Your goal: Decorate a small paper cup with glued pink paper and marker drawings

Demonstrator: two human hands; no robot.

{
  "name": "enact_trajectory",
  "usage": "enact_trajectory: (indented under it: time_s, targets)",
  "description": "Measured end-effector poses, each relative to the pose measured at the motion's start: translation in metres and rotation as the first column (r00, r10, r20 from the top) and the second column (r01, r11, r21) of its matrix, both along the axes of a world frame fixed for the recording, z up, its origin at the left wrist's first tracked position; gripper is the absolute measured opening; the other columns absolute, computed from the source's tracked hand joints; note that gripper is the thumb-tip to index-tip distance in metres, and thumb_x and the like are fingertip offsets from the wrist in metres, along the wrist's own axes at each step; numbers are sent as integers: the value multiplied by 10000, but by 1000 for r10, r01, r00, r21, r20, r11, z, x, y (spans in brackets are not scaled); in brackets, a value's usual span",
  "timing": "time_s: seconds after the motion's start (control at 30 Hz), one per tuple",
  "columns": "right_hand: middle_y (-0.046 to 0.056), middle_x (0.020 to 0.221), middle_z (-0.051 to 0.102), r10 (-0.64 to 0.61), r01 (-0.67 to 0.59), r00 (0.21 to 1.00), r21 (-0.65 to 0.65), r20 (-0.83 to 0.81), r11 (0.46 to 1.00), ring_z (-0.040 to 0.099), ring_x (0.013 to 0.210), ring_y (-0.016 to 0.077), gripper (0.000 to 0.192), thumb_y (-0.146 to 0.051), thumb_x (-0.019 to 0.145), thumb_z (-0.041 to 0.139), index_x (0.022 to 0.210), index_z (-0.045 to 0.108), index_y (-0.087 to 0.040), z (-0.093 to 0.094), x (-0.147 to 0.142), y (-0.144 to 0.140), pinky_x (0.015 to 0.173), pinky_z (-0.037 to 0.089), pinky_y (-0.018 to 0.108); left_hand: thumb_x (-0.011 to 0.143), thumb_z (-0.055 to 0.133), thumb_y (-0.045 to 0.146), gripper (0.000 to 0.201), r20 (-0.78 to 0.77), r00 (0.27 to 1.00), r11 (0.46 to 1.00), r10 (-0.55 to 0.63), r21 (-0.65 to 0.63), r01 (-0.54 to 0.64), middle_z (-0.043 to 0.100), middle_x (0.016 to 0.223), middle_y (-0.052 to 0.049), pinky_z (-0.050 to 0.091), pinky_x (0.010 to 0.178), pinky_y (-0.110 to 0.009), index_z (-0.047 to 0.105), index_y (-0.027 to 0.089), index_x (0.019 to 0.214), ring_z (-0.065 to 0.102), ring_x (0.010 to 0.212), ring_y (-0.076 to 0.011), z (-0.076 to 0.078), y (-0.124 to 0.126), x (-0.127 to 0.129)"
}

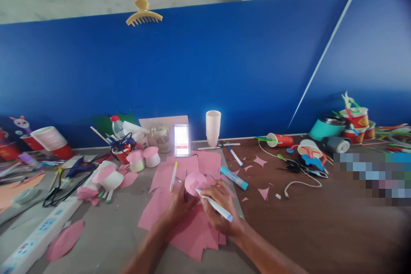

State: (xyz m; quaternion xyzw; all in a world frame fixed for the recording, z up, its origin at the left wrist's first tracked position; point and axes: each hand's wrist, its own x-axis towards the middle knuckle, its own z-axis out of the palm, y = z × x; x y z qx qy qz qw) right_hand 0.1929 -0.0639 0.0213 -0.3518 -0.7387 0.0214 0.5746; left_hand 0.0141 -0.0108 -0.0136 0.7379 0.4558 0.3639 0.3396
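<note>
Currently marking step: left hand (pixel 180 203) closed on the pink paper disc (pixel 195 183), right hand (pixel 221 209) gripping a white pen (pixel 214 205), tip on the disc, long axis running tip-left to blue cap lower-right, over pink sheets (pixel 192 231) mid-bench near the front edge; next move likely needs the disc held steady.

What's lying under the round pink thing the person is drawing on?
Under the pink paper-covered cup lie loose pink paper sheets on the table. The left hand steadies it; the right hand holds a marker. The hands hide its base.
</note>
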Motion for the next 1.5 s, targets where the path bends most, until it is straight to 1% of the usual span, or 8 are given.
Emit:
enact_trajectory:
  time_s: [0.27,0.5,0.7,0.9,1.1,1.27,1.4,1.5]
  targets:
    - [8,776,710,-98,96,992,-27,-83,995,626,674,188,122,-140,929,521,936,601,-233,1,5,0,689,478,342,728,661,322,355,-34,997,996,72,-41,-73,711,866,-65,545,713,-359,649,166,1046,638,784,-238,3,-1,1]
    - [3,791,722,-108,109,992,4,-57,994,638,670,193,136,-122,920,528,957,586,-239,-2,2,1,727,483,355,745,655,335,373,-19,999,999,43,-28,-43,719,890,-79,552,719,-352,639,160,1074,652,803,-236,1,0,1]
    - [-9,735,700,-62,62,997,2,-36,998,636,637,190,158,-110,906,513,950,579,-247,-2,-3,-2,722,476,349,788,640,337,296,-37,999,999,33,18,-33,703,847,-50,539,689,-332,638,170,1032,625,743,-204,-5,2,-1]
    - [-16,756,711,-31,31,998,-4,-55,1000,642,642,184,178,-101,897,523,963,587,-254,0,-3,-3,741,481,357,783,644,288,287,-4,1000,999,28,36,-28,718,879,-63,548,716,-342,647,169,1044,639,773,-217,-1,0,0]
    - [-2,760,718,-102,101,993,-17,-55,995,646,635,197,154,-122,919,506,952,574,-257,-1,0,-1,697,487,366,761,679,307,317,1,998,998,56,-8,-56,719,856,-65,533,683,-339,661,173,1048,646,761,-234,1,-1,1]
    - [-6,756,720,-130,129,990,-25,-48,991,645,625,193,147,-120,910,509,936,571,-251,-1,0,-1,736,484,381,748,674,328,336,-26,997,997,78,0,-78,721,867,-65,525,690,-333,655,165,1042,622,751,-210,-3,0,0]
    - [-11,731,705,-100,99,994,-23,-41,995,641,626,191,144,-119,906,507,923,568,-249,-1,-3,-4,719,478,368,763,665,338,325,-34,996,996,85,4,-85,703,841,-42,513,667,-307,652,166,1038,598,719,-183,-6,1,0]
    - [-20,706,689,-57,57,998,-14,-28,998,626,599,181,155,-113,903,504,931,570,-251,-2,-6,-5,716,482,366,789,650,338,307,-21,999,999,36,0,-36,672,783,-23,513,651,-308,650,167,1044,584,680,-176,-5,1,-1]
